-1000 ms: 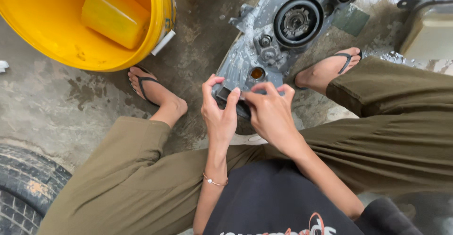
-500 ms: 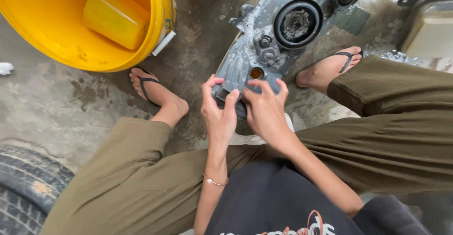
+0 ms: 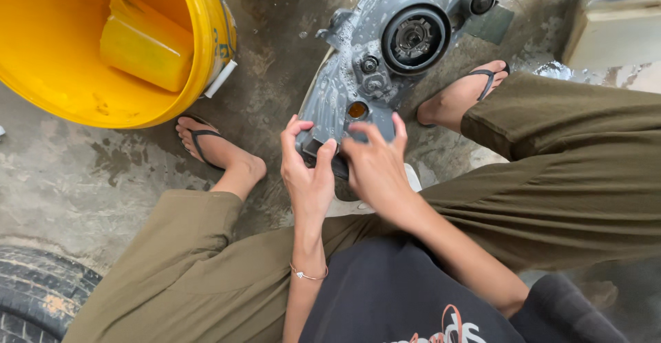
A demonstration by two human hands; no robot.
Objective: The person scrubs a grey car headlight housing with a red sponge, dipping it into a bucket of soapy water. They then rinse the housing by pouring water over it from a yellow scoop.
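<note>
The grey plastic car headlamp housing (image 3: 385,60) lies rear side up on the wet concrete floor (image 3: 69,171), between the person's two sandalled feet. Its surface is wet and soapy. A round black ribbed socket (image 3: 415,38) sits near its far end, and a small amber bulb opening (image 3: 357,110) shows just beyond the hands.

The left hand (image 3: 308,171) grips the near end of the housing. Its fingers (image 3: 292,133) are curled, narrow, with the thumb pressed on a dark part at the housing's near edge. A thin bracelet (image 3: 308,274) circles the left wrist.

The right hand (image 3: 375,167) rests on the same near end, just beside the left hand and touching it at the thumbs. Its fingers (image 3: 399,128) are partly spread and laid over the housing's edge, one fingertip raised close to the amber opening. Whether this hand clamps the housing or only presses on it cannot be told.

A large yellow plastic bucket (image 3: 200,47) stands to the left, near the left foot, with a yellow rectangular container (image 3: 144,43) inside it. A black rubber tyre (image 3: 34,298) lies at the lower left corner, well apart from the hands. A second, pale lamp unit (image 3: 613,23) lies at the upper right. The person wears olive trousers (image 3: 564,178) and a dark shirt (image 3: 385,295).
</note>
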